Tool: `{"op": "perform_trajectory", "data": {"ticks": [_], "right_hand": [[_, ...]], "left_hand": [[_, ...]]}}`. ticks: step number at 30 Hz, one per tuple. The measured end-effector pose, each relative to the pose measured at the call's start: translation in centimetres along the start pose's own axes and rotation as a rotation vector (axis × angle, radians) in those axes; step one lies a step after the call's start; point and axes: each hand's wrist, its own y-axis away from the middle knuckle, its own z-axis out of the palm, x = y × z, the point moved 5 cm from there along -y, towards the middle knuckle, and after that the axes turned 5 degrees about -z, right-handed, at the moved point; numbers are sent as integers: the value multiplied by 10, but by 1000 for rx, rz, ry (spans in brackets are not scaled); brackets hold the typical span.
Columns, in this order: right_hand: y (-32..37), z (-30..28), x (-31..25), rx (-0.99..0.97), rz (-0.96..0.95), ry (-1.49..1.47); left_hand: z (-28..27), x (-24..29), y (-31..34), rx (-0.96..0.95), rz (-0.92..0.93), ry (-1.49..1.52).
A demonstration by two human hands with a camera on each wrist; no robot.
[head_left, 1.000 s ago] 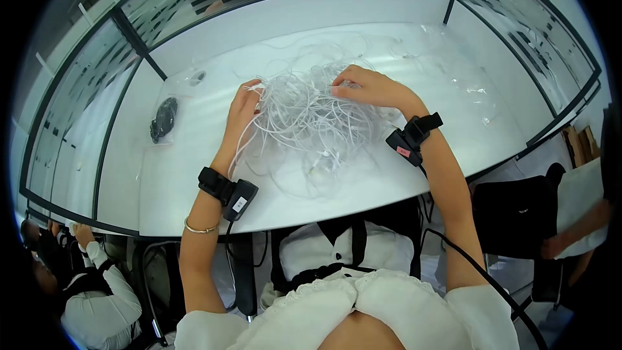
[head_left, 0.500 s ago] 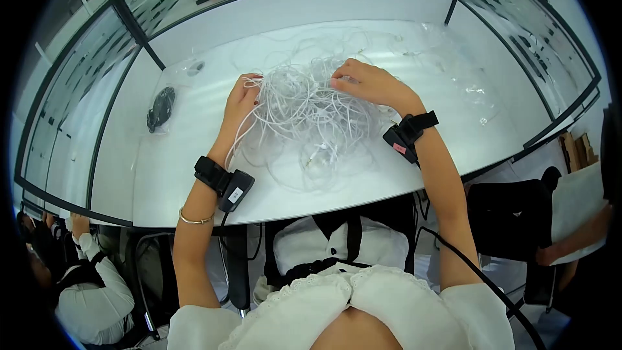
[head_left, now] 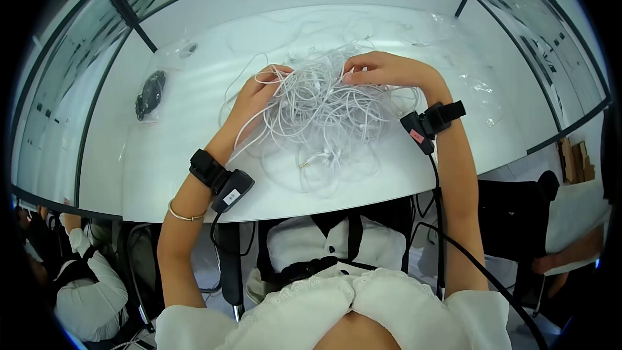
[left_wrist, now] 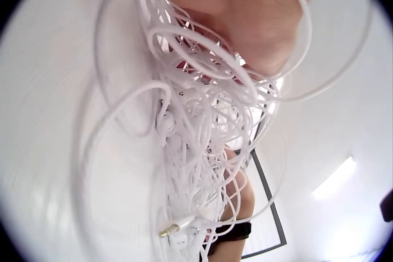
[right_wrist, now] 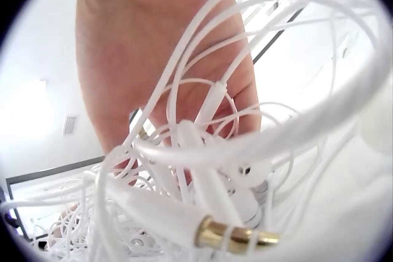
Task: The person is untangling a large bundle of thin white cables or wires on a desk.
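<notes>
Head view: a tangle of white cables [head_left: 324, 113] lies in the middle of the surface [head_left: 175, 155]; my left hand [head_left: 258, 96] grips its left edge, fingers curled through loops; my right hand [head_left: 389, 70] pinches strands at its far side; a black bundle [head_left: 149, 94] lies well left.

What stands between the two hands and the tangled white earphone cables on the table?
Nothing visible does: the left hand and the right hand both grip strands of the white cable tangle.
</notes>
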Motion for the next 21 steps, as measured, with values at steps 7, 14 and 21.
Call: {"op": "perform_trajectory", "data": {"ticks": [7,14,21], "right_hand": [[-7,-13,12,248,-148,27],[-13,-12,2,277,-252,-371],[-17,4,36,160,-103,-729]], "left_hand": [[5,-14,-13,87,-55,191],[-2,-20,-37,221,-31,-7],[-2,-8,-32,167,-139,59]]}}
